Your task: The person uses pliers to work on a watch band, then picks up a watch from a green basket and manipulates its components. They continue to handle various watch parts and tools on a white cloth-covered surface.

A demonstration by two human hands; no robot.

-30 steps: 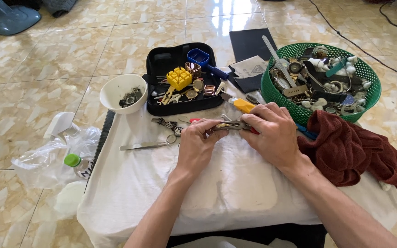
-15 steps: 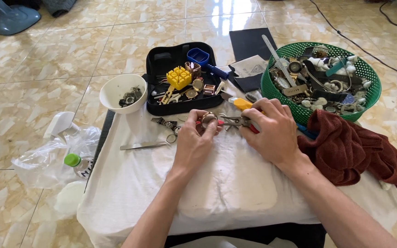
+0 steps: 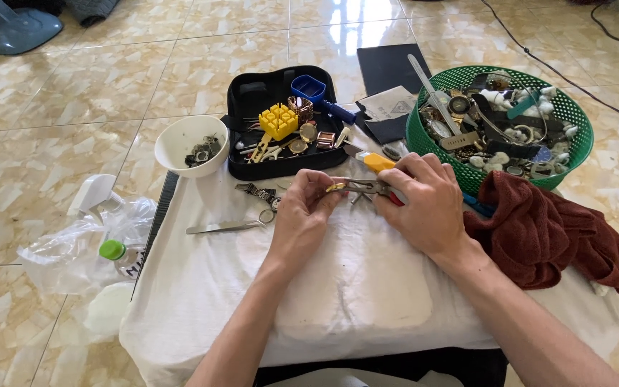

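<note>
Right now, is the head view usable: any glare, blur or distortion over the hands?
Head view: daylight glare streaks the glossy floor tiles at the top; the white cloth is bright but not blown out. The left hand and right hand are sharp, with only soft shadows. The small gold piece between them stays tiny. Slight wide-angle stretch at the edges.

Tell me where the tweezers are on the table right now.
In the head view, the tweezers lie flat on the white cloth, left of the left hand and just below the white bowl.
</note>
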